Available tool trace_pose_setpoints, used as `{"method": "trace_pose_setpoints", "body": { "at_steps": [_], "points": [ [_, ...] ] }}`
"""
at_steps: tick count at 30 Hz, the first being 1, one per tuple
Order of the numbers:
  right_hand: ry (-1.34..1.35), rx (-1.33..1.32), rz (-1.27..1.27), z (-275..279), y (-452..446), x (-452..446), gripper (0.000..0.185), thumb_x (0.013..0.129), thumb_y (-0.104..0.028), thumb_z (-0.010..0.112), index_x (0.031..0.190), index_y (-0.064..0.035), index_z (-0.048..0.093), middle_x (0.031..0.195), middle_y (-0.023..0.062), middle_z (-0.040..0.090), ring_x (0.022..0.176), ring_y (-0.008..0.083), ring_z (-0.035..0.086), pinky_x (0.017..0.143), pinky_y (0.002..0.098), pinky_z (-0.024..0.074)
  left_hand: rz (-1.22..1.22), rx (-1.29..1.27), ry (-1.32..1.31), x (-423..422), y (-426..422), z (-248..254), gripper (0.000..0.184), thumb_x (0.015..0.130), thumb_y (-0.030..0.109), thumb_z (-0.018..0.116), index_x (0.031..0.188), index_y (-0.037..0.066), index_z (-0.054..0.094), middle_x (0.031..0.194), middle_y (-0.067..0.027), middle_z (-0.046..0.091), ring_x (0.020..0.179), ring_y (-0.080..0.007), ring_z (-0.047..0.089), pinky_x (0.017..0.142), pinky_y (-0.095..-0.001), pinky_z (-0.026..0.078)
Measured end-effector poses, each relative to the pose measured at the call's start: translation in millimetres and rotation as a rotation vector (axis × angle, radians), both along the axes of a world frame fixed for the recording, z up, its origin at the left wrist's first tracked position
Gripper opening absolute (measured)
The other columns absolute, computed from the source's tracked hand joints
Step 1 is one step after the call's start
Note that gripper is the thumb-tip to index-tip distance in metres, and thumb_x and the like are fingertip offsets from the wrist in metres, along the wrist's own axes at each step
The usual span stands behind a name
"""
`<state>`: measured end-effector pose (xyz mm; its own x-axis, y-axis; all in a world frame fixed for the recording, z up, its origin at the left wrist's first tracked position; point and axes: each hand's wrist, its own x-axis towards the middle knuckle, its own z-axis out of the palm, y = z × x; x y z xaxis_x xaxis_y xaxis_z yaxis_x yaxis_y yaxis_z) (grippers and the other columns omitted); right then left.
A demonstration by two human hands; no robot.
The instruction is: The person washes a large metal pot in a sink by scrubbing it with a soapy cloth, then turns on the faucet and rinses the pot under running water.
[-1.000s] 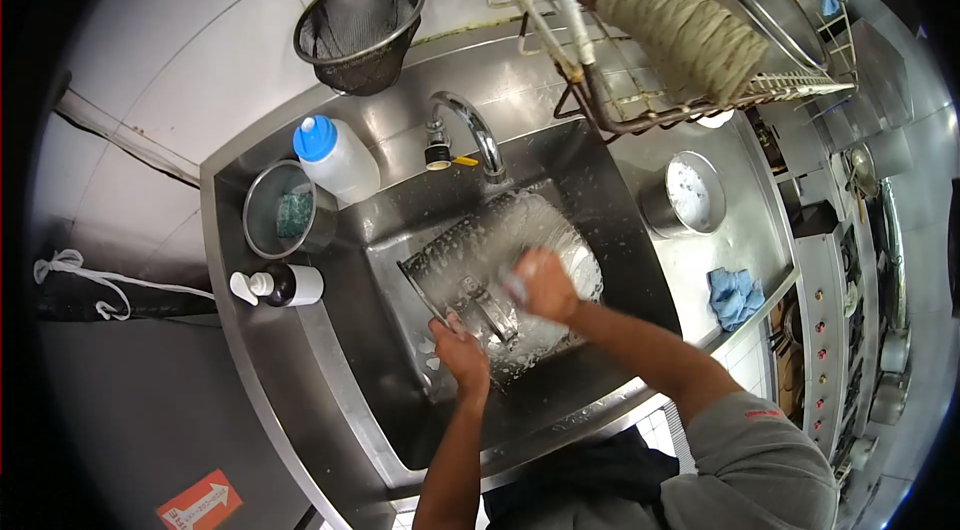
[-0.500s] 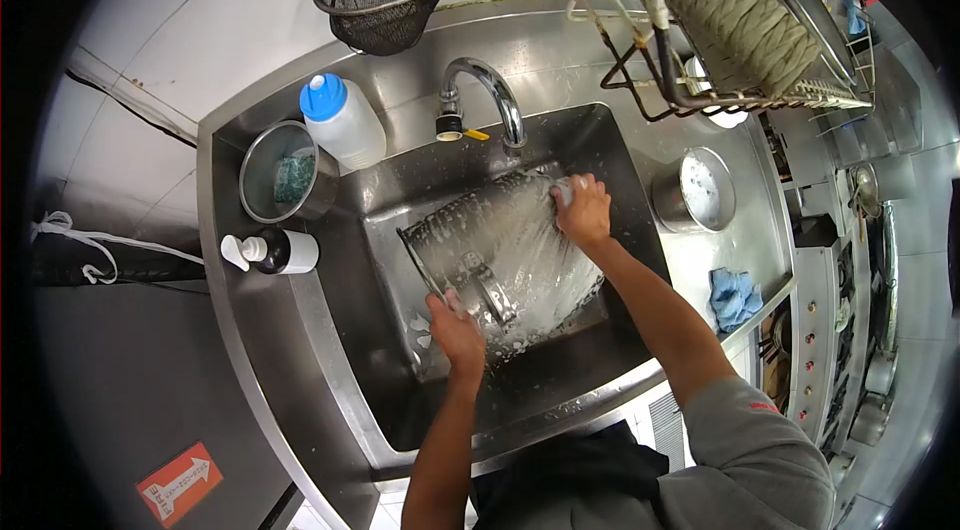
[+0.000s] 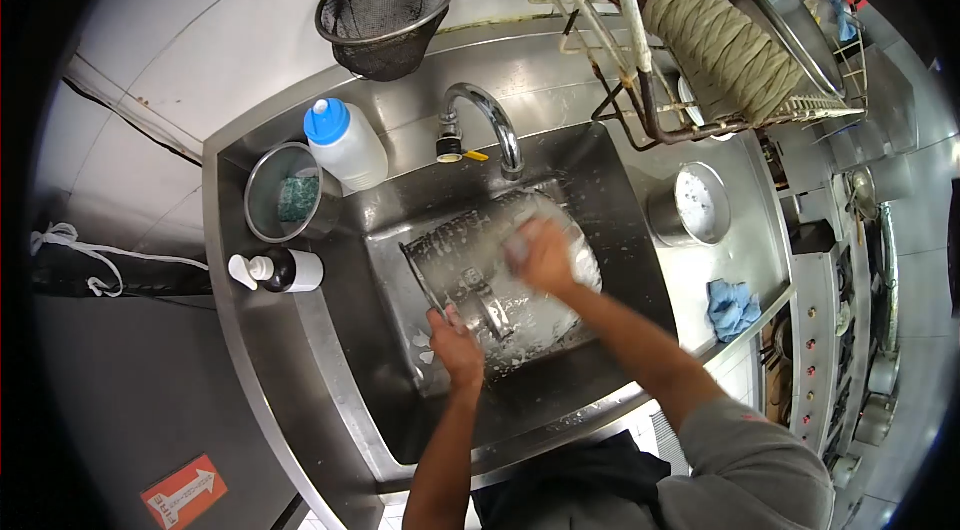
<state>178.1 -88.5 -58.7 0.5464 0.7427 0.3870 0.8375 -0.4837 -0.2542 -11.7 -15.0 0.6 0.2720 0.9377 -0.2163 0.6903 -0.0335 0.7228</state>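
head view: in a steel sink (image 3: 350, 365) beside white tiles (image 3: 230, 40), left hand (image 3: 458, 348) grips soapy pot (image 3: 440, 255), right hand (image 3: 547, 258) blurred, hold unclear.

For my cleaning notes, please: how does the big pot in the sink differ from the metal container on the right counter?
The pot lies on its side in the sink, while the container stands upright on the counter. The pot is clearly larger than the container. The left hand holds the pot at its rim; no hand touches the container. Both look metallic and show white, foam-like stuff.
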Motion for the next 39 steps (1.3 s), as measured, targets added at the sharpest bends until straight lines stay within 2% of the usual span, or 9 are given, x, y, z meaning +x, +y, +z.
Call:
{"method": "trace_pose_setpoints", "body": {
  "at_steps": [4, 9, 14, 18, 25, 28, 35, 37, 39],
  "points": [
    [0.345, -0.062, 0.326, 37.4, -6.8, -13.5, 0.026, 0.082, -0.021, 0.067, 0.102, -0.0062, 0.059, 0.108, 0.0178, 0.056, 0.104, 0.0363, 0.049, 0.081, 0.0488, 0.0401, 0.026, 0.088, -0.113, -1.4, -10.0, 0.7, 0.022, 0.100, 0.021, 0.047, 0.095, 0.000, 0.046, 0.067, -0.0226, 0.056, 0.061, -0.0379, 0.057, 0.057, -0.0438, 0.042],
    [0.341, -0.545, -0.244, 26.9, 28.3, 76.9, 0.049, 0.091, -0.047, 0.047, 0.116, -0.0066, 0.060, 0.126, 0.0210, 0.052, 0.112, 0.0391, 0.049, 0.091, 0.0538, 0.0375, -0.018, -0.005, -0.144, -19.2, -24.0, -5.4, 0.020, 0.100, 0.020, 0.047, 0.096, 0.000, 0.047, 0.069, -0.0217, 0.056, 0.059, -0.0338, 0.055, 0.057, -0.0426, 0.042],
    [0.515, -0.367, 0.321, 73.2, 3.1, -21.6, 0.036, 0.087, -0.044, 0.056, 0.103, -0.0128, 0.066, 0.118, 0.0183, 0.057, 0.113, 0.0384, 0.051, 0.100, 0.0497, 0.0374, -0.009, 0.081, -0.226, -43.1, -38.8, -53.4, 0.021, 0.101, 0.022, 0.047, 0.099, 0.001, 0.047, 0.073, -0.0224, 0.059, 0.064, -0.0389, 0.057, 0.061, -0.0465, 0.042],
    [0.283, -0.289, -0.384, 14.1, 15.6, 89.4, 0.041, 0.089, -0.046, 0.054, 0.099, -0.0070, 0.065, 0.112, 0.0173, 0.059, 0.102, 0.0362, 0.056, 0.090, 0.0473, 0.0437, -0.040, -0.174, 0.039, -28.5, -30.0, 18.7, 0.024, 0.100, 0.024, 0.047, 0.098, 0.001, 0.049, 0.077, -0.0248, 0.060, 0.069, -0.0411, 0.059, 0.064, -0.0471, 0.044],
    [0.235, -0.070, 0.361, 60.5, 10.2, -18.3, 0.019, 0.080, -0.026, 0.069, 0.090, -0.0108, 0.065, 0.097, 0.0169, 0.060, 0.094, 0.0343, 0.055, 0.083, 0.0459, 0.0440, -0.056, 0.093, -0.174, -32.0, -28.8, -26.2, 0.026, 0.101, 0.025, 0.047, 0.094, 0.000, 0.048, 0.075, -0.0260, 0.057, 0.068, -0.0430, 0.056, 0.062, -0.0478, 0.042],
    [0.238, -0.289, -0.346, 53.0, -13.0, 51.8, 0.035, 0.090, -0.039, 0.055, 0.101, -0.0074, 0.063, 0.106, 0.0172, 0.057, 0.098, 0.0338, 0.054, 0.082, 0.0459, 0.0442, -0.080, 0.150, -0.161, -32.1, -22.0, -24.5, 0.025, 0.101, 0.024, 0.046, 0.094, 0.000, 0.048, 0.074, -0.0250, 0.057, 0.065, -0.0418, 0.054, 0.061, -0.0467, 0.041],
    [0.260, -0.083, 0.209, 45.0, -88.4, -78.7, 0.028, 0.079, -0.022, 0.070, 0.102, -0.0099, 0.061, 0.091, 0.0139, 0.057, 0.094, 0.0325, 0.054, 0.077, 0.0450, 0.0434, -0.179, 0.034, -0.102, -15.8, -2.6, 8.9, 0.020, 0.101, 0.021, 0.046, 0.097, 0.001, 0.048, 0.069, -0.0223, 0.057, 0.062, -0.0397, 0.056, 0.060, -0.0453, 0.043],
    [0.337, -0.468, 0.287, 44.1, -92.1, -42.7, 0.029, 0.079, -0.027, 0.070, 0.101, -0.0099, 0.061, 0.090, 0.0144, 0.057, 0.094, 0.0320, 0.053, 0.078, 0.0445, 0.0428, -0.144, 0.198, -0.124, -9.8, -2.2, 1.6, 0.020, 0.100, 0.019, 0.046, 0.094, 0.000, 0.047, 0.070, -0.0219, 0.056, 0.063, -0.0375, 0.056, 0.060, -0.0447, 0.042],
    [0.145, -0.116, -0.329, 28.0, -71.4, -0.3, 0.024, 0.085, -0.027, 0.063, 0.100, -0.0077, 0.062, 0.103, 0.0169, 0.056, 0.099, 0.0338, 0.052, 0.081, 0.0444, 0.0421, -0.095, 0.100, -0.151, 0.1, -1.6, -4.6, 0.021, 0.101, 0.019, 0.046, 0.094, -0.001, 0.046, 0.072, -0.0230, 0.057, 0.065, -0.0389, 0.056, 0.062, -0.0454, 0.042]
  ]
}}
